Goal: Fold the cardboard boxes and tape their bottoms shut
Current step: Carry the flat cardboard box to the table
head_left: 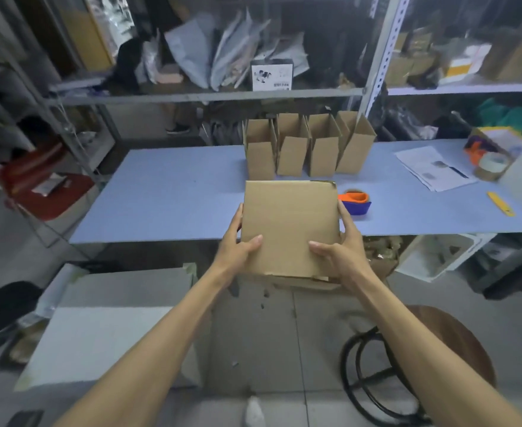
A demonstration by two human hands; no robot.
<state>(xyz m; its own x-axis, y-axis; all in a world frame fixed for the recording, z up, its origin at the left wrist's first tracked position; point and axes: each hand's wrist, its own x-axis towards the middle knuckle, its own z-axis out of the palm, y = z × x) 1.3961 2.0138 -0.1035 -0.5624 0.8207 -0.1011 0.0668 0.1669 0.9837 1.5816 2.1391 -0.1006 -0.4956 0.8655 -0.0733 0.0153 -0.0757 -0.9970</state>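
Four boxes (309,149) stand folded on the bench (167,198); I judge the flat box (289,229), gripped by the fingers (255,241) of left hand (236,246) and right hand (344,252), not yet folded or taped.

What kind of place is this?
Probably a small packing stockroom: grey metal shelving crammed with mailer bags, a row of open brown cardboard boxes on the blue table, and an orange-and-blue tape dispenser.

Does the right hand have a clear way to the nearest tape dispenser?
Probably, once it lets go: the right hand grips the cardboard box, and the tape dispenser lies just beyond it, nothing between.
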